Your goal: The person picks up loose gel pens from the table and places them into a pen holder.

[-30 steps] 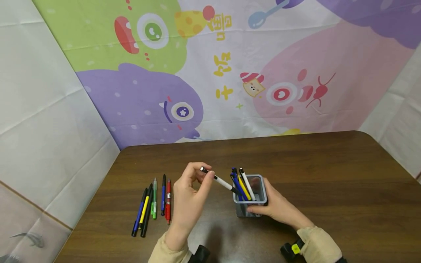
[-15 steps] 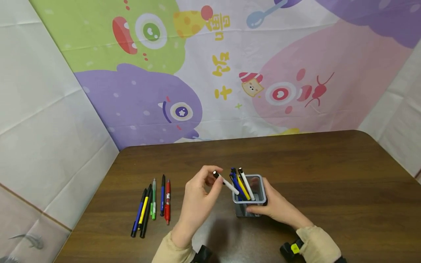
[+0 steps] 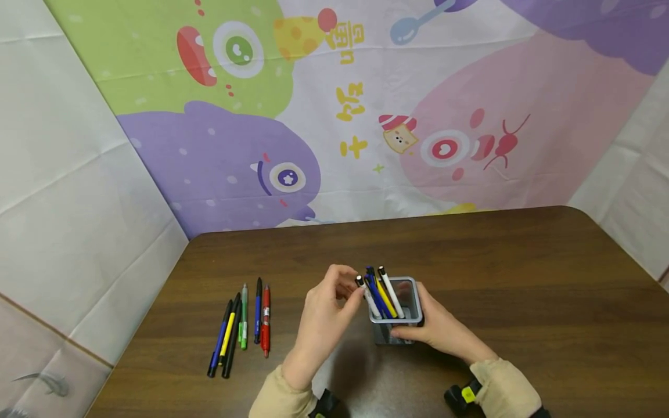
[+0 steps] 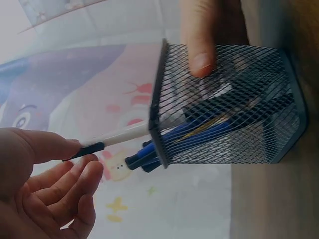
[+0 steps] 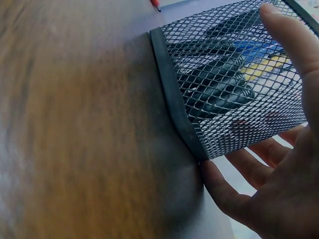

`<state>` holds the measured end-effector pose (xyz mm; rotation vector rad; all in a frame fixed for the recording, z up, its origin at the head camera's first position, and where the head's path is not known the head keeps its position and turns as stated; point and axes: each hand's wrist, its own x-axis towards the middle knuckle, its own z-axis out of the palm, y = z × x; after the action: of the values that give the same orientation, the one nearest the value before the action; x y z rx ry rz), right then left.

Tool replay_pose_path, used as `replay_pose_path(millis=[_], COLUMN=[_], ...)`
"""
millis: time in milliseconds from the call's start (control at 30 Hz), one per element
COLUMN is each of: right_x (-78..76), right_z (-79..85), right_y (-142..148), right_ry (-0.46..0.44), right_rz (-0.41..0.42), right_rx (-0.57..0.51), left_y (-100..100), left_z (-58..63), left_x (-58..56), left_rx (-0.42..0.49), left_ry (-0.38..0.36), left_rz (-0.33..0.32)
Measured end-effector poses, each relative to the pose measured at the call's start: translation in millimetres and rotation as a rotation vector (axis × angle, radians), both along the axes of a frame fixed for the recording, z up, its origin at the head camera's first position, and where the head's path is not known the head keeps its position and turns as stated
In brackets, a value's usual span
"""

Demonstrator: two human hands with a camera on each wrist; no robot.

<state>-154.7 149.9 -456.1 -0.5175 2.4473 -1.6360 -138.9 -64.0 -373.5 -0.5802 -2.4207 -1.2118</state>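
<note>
My left hand (image 3: pixel 325 316) pinches a white marker (image 4: pixel 124 134) by its black end, between thumb and fingers. The marker slants down past the rim of a black mesh pen holder (image 3: pixel 382 335), its lower part inside. On the right side, my right hand (image 3: pixel 446 328) grips the holder, thumb across the front wall and the other fingers behind it. Blue pens (image 4: pixel 187 142), a yellow pen (image 3: pixel 385 299) and another white marker (image 3: pixel 392 294) lean inside. Through the mesh in the right wrist view, dark pen tips (image 5: pixel 219 94) show near the bottom.
Left of the holder, several pens lie on the brown wooden table (image 3: pixel 522 278): a blue pen (image 3: pixel 220 339), a yellow one (image 3: pixel 228 334), a black one (image 3: pixel 232 339), a green one (image 3: pixel 244 319), another blue one (image 3: pixel 258 313) and a red one (image 3: pixel 266 325). A cartoon-printed cloth (image 3: pixel 366 191) hangs behind.
My left hand has moved right with the white marker, which now stands steeper and deeper inside the holder. The right hand and the holder have stayed in place.
</note>
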Motion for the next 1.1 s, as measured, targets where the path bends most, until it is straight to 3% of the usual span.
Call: replay_pose_path(millis=[267, 533, 800, 1100], right_x=[0.0, -0.2, 0.1, -0.1], right_z=[-0.2, 0.4, 0.0, -0.5], right_y=[1, 1, 1, 1], right_ry=[-0.003, 0.018, 0.019, -0.002], right_rz=[0.005, -0.01, -0.02, -0.017], right_rx=[-0.008, 0.018, 0.023, 0.028], left_y=[3, -1, -3, -37], left_z=[-8.3, -6.5, -4.0, 8.7], left_x=[-2.9, -5.2, -5.4, -13.6], left_rx=[-0.12, -0.131, -0.11, -0.073], left_ry=[0.005, 0.072, 0.04, 0.045], left_rz=[0.056, 0.119, 0.119, 0.261])
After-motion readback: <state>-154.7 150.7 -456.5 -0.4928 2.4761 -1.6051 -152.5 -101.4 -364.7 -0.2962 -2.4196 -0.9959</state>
